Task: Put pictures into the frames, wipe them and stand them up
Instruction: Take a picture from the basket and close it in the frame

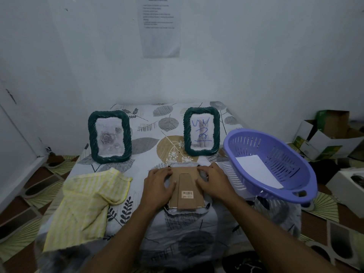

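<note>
Head view, and we're looking down on a desk (149,138) under a leaf-print cover. Dead centre, a face-down frame (185,201) lies flat, its brown cardboard back up, the fold-out stand flat against it and a barcode sticker (187,194) near the bottom.

Both hands are on it! The left hand (157,184) covers the left side, fingers (167,170) reaching to the upper left corner, thumb laid on the cardboard. The right hand (213,183) mirrors it on the right side, fingers (202,170) bent at the upper right corner, thumb on the backing too. Both sets of fingers are spread fairly flat and pressing down on the back. Whether any fingertip hooks under the edge, I can't tell.

Behind, two dark green twisted frames stand upright, well apart. The rose frame (109,136) is at back left with a grey rose picture. The cat frame (201,131) is at back right, with blue pen marks across its cat picture.

A yellow striped cloth (86,203) lies crumpled left of the hands, near the face-down frame but apart from it. A purple basket (275,146) tilts on the desk's right edge with a white sheet (258,170) inside. Cardboard boxes (331,134) sit on the floor beyond, and a printed notice (160,26) hangs on the wall.
</note>
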The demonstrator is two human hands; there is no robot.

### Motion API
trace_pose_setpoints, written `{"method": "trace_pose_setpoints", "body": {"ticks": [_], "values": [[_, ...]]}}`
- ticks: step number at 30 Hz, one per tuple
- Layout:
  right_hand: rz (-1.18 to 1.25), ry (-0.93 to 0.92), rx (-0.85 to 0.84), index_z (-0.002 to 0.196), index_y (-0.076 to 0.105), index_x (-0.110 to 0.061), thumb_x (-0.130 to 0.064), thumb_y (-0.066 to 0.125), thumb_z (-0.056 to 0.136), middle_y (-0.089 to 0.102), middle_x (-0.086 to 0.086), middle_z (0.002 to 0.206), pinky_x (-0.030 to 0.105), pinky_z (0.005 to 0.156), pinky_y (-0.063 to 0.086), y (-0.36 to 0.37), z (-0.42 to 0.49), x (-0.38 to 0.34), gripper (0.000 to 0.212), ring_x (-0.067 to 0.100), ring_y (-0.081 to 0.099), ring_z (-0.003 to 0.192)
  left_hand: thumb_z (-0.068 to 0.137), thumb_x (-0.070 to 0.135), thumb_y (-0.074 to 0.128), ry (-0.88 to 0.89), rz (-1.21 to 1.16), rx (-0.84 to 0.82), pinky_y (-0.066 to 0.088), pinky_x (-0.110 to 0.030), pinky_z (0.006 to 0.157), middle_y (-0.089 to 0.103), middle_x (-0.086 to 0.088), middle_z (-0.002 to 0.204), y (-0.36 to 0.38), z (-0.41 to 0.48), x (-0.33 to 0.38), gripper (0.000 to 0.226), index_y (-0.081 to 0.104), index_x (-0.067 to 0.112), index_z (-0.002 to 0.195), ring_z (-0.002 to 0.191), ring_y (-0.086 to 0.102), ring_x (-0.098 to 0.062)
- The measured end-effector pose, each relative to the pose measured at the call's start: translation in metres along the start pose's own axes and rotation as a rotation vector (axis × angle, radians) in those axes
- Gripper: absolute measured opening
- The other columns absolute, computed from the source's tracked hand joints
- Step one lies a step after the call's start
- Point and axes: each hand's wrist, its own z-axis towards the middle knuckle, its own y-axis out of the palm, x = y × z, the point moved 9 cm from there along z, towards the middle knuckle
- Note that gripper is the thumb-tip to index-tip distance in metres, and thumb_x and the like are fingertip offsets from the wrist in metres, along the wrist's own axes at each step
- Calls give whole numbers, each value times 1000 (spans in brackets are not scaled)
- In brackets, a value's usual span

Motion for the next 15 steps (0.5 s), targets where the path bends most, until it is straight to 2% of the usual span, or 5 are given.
{"method": "trace_pose_setpoints", "body": {"ticks": [4, 7, 9, 12, 15], "values": [[20, 3, -24, 138, 52, -20, -34, 63, 86, 54, 9, 117, 31, 87, 44, -6, 2, -1, 55, 26, 57, 106, 93, 33, 57, -27, -18, -52, 33, -40, 107, 53, -1, 139, -1, 6, 0, 41, 56, 16, 130, 129, 38, -21], [54, -14, -32, 137, 54, -18, -26, 63, 87, 59, 13, 124, 29, 84, 46, -13, 3, -7, 51, 25, 62, 104, 95, 30, 53, -50, -38, -111, 35, -43, 109, 52, -6, 140, -4, 12, 2, 42, 54, 13, 134, 131, 41, -24], [83, -16, -10, 133, 56, -17, -23, 65, 86, 61, 12, 123, 27, 82, 47, -19, -4, -9, 48, 23, 64, 99, 95, 25, 53, -26, -88, -110, 35, -36, 109, 52, -10, 140, -8, 8, 7, 42, 53, 10, 135, 129, 44, -25], [86, -35, 25, 116, 66, -19, -22, 67, 84, 62, 4, 111, 23, 76, 45, -21, -25, -9, 32, 14, 60, 88, 93, 19, 58, 28, -102, -65, 35, -28, 98, 55, -9, 133, -17, -13, 8, 33, 59, 7, 123, 122, 48, -25], [97, -47, 78, 85, 67, -26, -21, 70, 81, 57, -7, 89, 18, 67, 37, -27, -49, -5, 7, 2, 51, 76, 87, 17, 64, 45, -108, -6, 34, -21, 82, 59, -7, 118, -25, -36, 8, 13, 60, 11, 98, 109, 53, -22]]}}
